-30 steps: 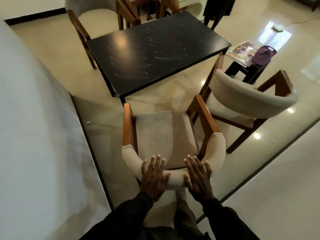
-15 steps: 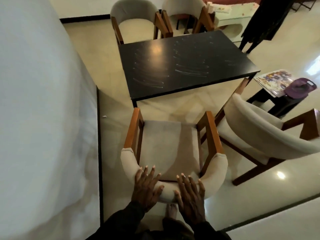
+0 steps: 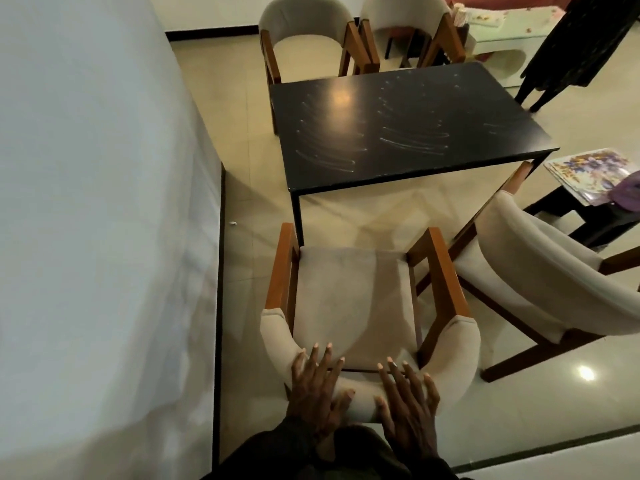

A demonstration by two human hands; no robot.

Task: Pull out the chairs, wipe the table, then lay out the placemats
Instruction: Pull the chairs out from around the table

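A beige padded chair (image 3: 349,306) with orange-brown wooden arms stands in front of me, pulled back from the black table (image 3: 398,126). My left hand (image 3: 317,389) and my right hand (image 3: 408,403) rest side by side on its curved backrest, fingers straight and spread. The table top carries curved streak marks and nothing else. A second chair (image 3: 554,271) stands angled at the right. Two more chairs (image 3: 308,32) stand at the table's far side. A stack of colourful placemats (image 3: 588,171) lies on a small dark side table at the right edge.
A white wall (image 3: 97,202) with a dark skirting runs close along the left. A purple cloth (image 3: 628,192) lies beside the placemats. Dark hanging clothing (image 3: 568,46) is at the top right. The tiled floor is glossy, with a small scrap (image 3: 232,223) near the wall.
The chair has shifted back a little and turned squarer to the table. My view has swung so the table sits straighter ahead. Both hands stay on the backrest.
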